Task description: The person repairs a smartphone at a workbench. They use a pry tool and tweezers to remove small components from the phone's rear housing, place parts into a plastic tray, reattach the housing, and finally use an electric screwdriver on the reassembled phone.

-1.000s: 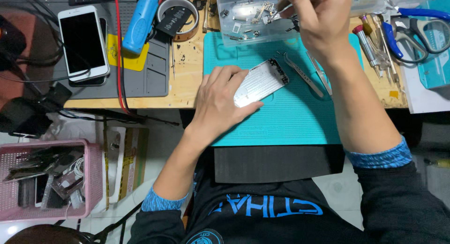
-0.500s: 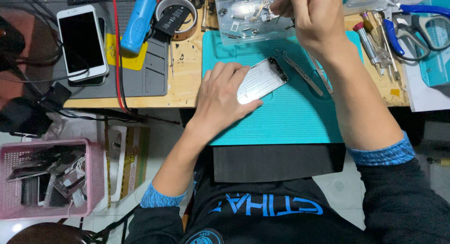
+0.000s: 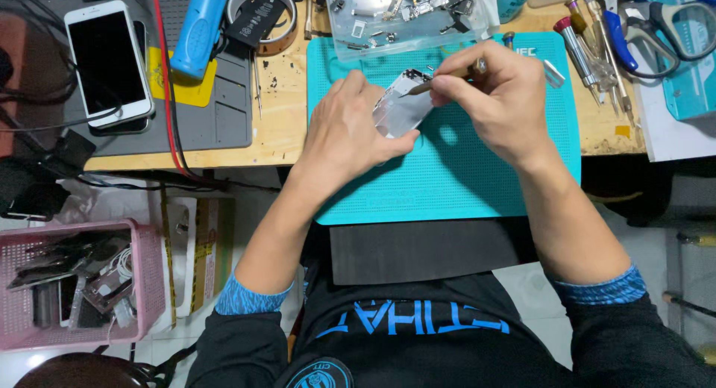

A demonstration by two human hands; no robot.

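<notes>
The left hand (image 3: 350, 130) lies flat-fingered over a small silver-backed phone part (image 3: 403, 104), its thumb and fingers pinching the long edges so the piece stays pinned against the teal rubber work mat (image 3: 447, 179). That mat sits at the middle of the wooden worktop (image 3: 283, 127), hanging over its near edge, and its grippy face likely keeps the part from sliding under pressure. The right hand (image 3: 496, 97) is closed in a pen grip on thin metal tweezers (image 3: 440, 78), with the tip brought to the top end of the part; the wrist rests low on the mat, which steadies fine work.

A clear plastic tray of small metal pieces (image 3: 406, 15) stands at the far edge just beyond the mat, near enough to drop or fetch tiny parts. Toward the far right corner lie 3 or so red-capped screwdrivers (image 3: 585, 48) and blue-handled pliers (image 3: 656, 22), within reach of the right hand. On the left end a white smartphone (image 3: 108, 60) rests on a grey mat (image 3: 216, 112), beside a blue cylindrical tool (image 3: 198, 30) and a tape roll (image 3: 261, 15). A pink basket of spare parts (image 3: 74, 283) stands below the worktop's near left corner.
</notes>
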